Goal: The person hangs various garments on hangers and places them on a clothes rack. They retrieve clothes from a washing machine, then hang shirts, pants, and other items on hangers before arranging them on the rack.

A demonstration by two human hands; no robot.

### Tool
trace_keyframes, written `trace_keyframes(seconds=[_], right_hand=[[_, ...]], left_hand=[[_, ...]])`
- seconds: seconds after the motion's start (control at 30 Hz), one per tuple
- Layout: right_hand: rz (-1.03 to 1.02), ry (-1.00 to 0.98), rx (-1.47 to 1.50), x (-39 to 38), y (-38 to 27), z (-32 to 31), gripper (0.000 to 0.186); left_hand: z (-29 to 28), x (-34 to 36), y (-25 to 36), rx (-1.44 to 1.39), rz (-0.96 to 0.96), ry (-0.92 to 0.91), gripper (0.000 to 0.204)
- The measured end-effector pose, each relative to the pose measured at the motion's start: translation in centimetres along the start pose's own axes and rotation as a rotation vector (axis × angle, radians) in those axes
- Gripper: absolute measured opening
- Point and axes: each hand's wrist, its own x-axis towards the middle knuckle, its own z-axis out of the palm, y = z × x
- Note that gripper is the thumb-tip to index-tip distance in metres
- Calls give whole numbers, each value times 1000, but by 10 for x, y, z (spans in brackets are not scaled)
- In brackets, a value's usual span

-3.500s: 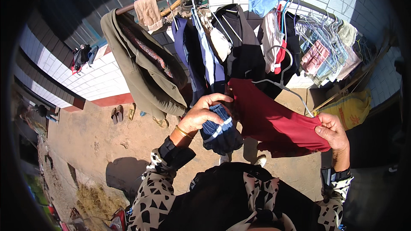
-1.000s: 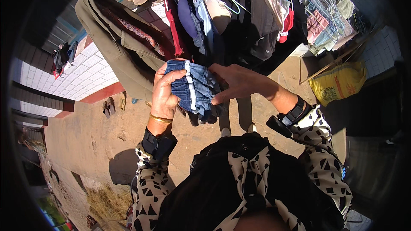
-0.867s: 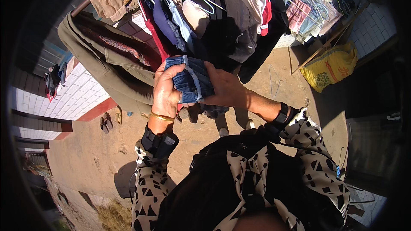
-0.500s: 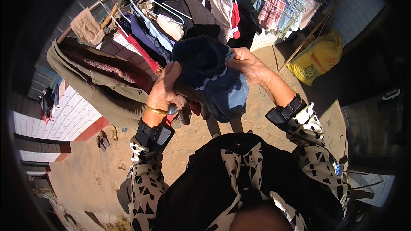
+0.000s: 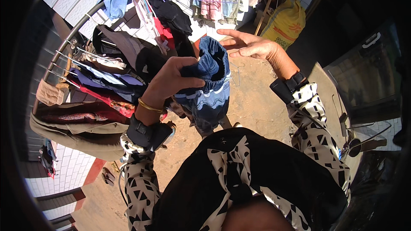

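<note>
A blue denim garment (image 5: 204, 102) with a gathered waistband and pale wavy trim hangs in front of me. My left hand (image 5: 171, 79) is closed on the waistband at its left side, the thumb lying across the edge. The waist opening gapes upward. To the right of it, my right hand (image 5: 259, 47) is held apart from the cloth, fingers stretched and spread, with nothing in them. Below that hand, a thin wire hanger (image 5: 239, 75) shows against the ground.
On the left, a curved metal rail (image 5: 55, 55) carries several garments on hangers, among them a khaki coat (image 5: 81, 133). Small cloths (image 5: 212, 4) hang from clustered hangers at the back. A yellow sack (image 5: 284, 21) leans at back right. Slippers (image 5: 108, 176) lie lower left.
My right hand has let go of the denim garment and opened beside it. The left hand still holds the waistband. The view has turned right, so the rack sits farther left.
</note>
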Motion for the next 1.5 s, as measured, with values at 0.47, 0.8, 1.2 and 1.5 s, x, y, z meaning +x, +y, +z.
trace_keyframes(seconds=[0.47,0.8,1.2,1.5], right_hand=[[129,703,-503,-74,-12,-76,24],[105,1037,-890,-75,-52,-107,21],[163,862,-957,-112,-45,-93,25],[-141,823,-616,-119,-25,-175,29]], left_hand=[[26,100,13,464,174,-192,73],[5,119,-46,994,262,-124,30],[72,120,-5,896,324,175,28],[103,142,-62,278,136,-228,33]])
